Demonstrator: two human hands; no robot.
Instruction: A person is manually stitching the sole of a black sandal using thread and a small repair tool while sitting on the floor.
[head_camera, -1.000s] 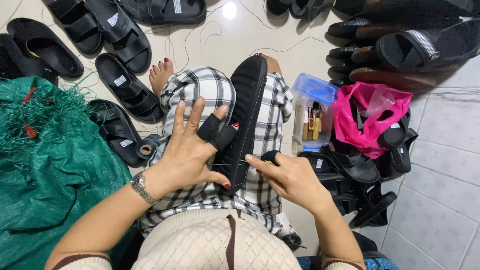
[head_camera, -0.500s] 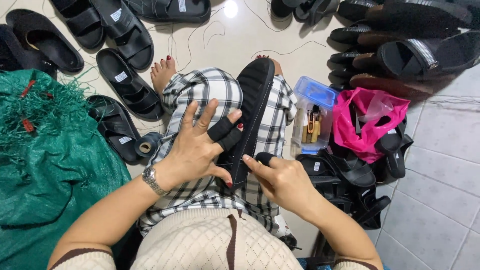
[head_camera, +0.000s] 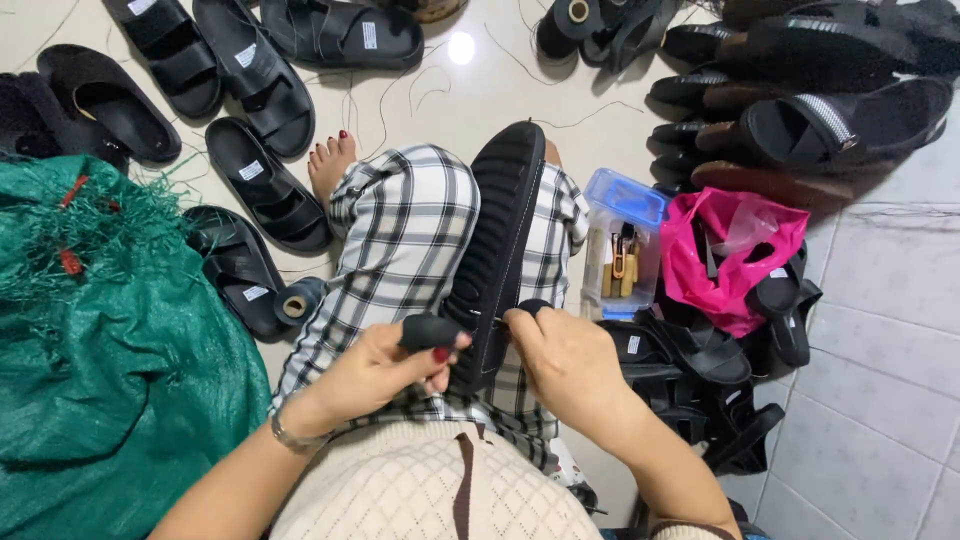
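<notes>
Head view, looking down onto the lap of a seated person in checked trousers (head_camera: 400, 250); a black sandal (head_camera: 497, 250) lies sole-up along the right thigh, its long axis running from about 12 o'clock down to 6 o'clock, toe end farthest from the body. Left hand (head_camera: 385, 372) sits at the sandal's 8 o'clock; its fingers (head_camera: 435, 352) are curled closed around a black strap (head_camera: 428, 330) at the near end of the sandal, thumb pressing on top. Right hand (head_camera: 570, 365) sits at the sandal's 4 o'clock; its thumb and forefinger are pinched tight against the sandal's edge beside a second strap end (head_camera: 533, 306); what, if anything, lies between the fingertips is too small to tell. A metal bracelet (head_camera: 290, 436) circles the left wrist.

Surroundings: a green mesh sack (head_camera: 110, 360) at 9 o'clock; a spool of dark thread (head_camera: 297, 301) just beside the left knee; black sandals on the floor (head_camera: 265, 185) at 10 to 12 o'clock; a clear plastic box with blue lid (head_camera: 622, 245) at 2 o'clock, touching the right leg; a pink plastic bag (head_camera: 730, 250) just beyond it; a stacked pile of sandals (head_camera: 820, 100) at 1 to 2 o'clock; further black sandals (head_camera: 700, 380) at 4 o'clock; loose threads on the tiled floor (head_camera: 470, 90).
</notes>
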